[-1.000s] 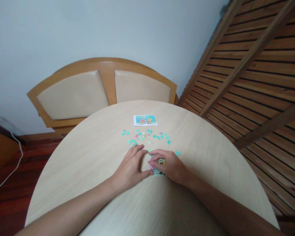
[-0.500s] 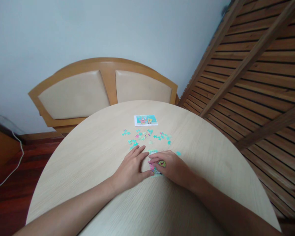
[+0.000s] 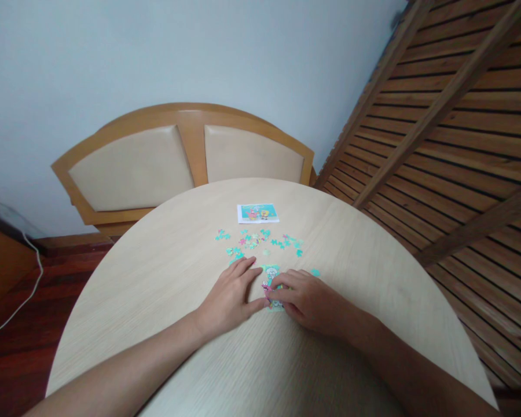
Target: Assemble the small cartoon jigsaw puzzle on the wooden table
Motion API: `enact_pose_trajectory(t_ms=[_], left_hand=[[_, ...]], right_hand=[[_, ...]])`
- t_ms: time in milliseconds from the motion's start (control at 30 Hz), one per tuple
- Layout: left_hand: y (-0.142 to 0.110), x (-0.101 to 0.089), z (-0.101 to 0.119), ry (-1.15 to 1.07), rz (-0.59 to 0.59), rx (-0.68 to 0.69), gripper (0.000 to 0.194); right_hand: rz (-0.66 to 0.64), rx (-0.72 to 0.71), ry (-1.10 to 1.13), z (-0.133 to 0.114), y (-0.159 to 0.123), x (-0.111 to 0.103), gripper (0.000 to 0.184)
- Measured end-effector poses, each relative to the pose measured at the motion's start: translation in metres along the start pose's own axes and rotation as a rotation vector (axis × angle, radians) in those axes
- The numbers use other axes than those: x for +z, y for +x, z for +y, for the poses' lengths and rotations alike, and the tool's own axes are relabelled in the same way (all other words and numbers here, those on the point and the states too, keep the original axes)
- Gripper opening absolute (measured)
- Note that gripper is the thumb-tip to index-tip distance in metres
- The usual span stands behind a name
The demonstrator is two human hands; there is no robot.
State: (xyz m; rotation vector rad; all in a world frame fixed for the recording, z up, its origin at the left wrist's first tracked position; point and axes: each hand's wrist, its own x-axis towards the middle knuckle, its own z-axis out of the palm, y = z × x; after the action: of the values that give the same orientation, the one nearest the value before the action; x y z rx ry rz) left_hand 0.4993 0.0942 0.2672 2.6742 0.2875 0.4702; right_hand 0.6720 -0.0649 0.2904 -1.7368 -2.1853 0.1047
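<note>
A partly joined jigsaw puzzle (image 3: 272,273), with cartoon figures on turquoise, lies on the table in front of me. My left hand (image 3: 232,292) rests flat at its left side, fingers spread, with the thumb touching the lower left edge. Over the right part of the puzzle is my right hand (image 3: 308,298), its thumb and index finger closed at a small pink puzzle piece (image 3: 266,289). The hand covers the right side of the puzzle. Beyond my hands lie several loose puzzle pieces (image 3: 255,238), mostly turquoise, some pink and yellow.
A picture card (image 3: 259,213) with cartoon figures lies behind the loose pieces on the round wooden table (image 3: 165,255). One turquoise piece (image 3: 315,272) sits apart, beyond my right hand. A padded bench back (image 3: 191,145) stands behind the table, and a slatted wooden screen (image 3: 451,127) at right.
My right hand has shifted slightly to the right and lowered its fingertips at the pink part, uncovering the upper puzzle and hiding the yellow figure. My left hand has hardly moved.
</note>
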Motion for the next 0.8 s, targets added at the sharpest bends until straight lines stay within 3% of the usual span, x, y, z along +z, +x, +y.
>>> enact_pose_trajectory(t_ms=[133,233,400,667,800], left_hand=[[0.008,-0.006,-0.011,0.01,0.118,0.003,0.029],[0.015,-0.006,-0.024,0.066,0.167,-0.016,0.025],[0.02,-0.002,-0.033,0.085,0.152,-0.022,0.018],[0.023,-0.004,-0.029,0.162,0.133,-0.019,0.004],[0.023,-0.007,-0.026,0.129,0.108,0.005,0.006]], right_hand=[[0.059,-0.011,0.067,0.005,0.003,0.0,0.025],[0.09,0.002,0.089,0.008,0.005,-0.001,0.022],[0.08,0.003,0.096,0.008,0.004,-0.001,0.018],[0.046,0.019,0.099,0.007,0.004,-0.003,0.018],[0.038,0.018,0.105,0.007,0.005,-0.004,0.019]])
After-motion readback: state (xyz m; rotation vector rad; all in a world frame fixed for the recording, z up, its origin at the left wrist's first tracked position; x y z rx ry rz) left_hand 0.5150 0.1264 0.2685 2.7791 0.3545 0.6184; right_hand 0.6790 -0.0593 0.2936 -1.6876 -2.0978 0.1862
